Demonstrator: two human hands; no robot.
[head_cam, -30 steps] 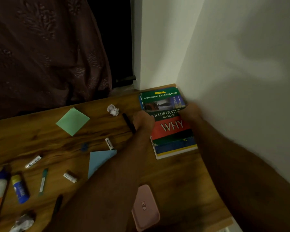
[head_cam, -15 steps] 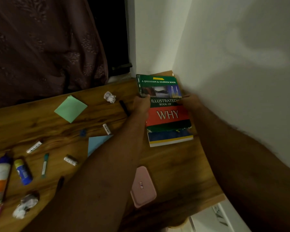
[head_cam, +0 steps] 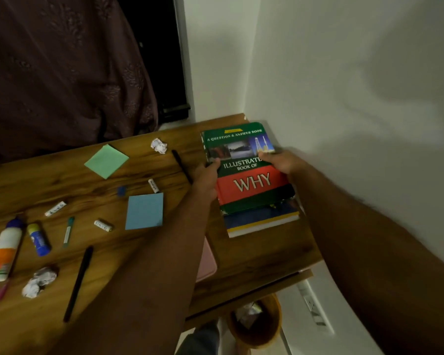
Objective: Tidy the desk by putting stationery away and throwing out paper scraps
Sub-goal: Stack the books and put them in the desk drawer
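- Left hand (head_cam: 207, 179) and right hand (head_cam: 280, 162) grip the green-and-red book (head_cam: 251, 185) by its sides, atop another book (head_cam: 262, 221).
- Paper scraps (head_cam: 159, 145), sticky notes (head_cam: 106, 160) and pens (head_cam: 78, 283) lie scattered on the bench (head_cam: 267, 254).

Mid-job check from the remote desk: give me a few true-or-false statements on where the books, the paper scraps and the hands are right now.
1. Both hands, the left hand and the right hand, hold the green and red book. True.
2. That book lies alone on the desk. False: it sits on top of another book.
3. Two crumpled paper scraps are on the desk. True: one far, one near.
4. The blue paper square lies on top of the green paper square. False: they lie apart.
5. The bin stands on the desk. False: it is on the floor below the desk edge.
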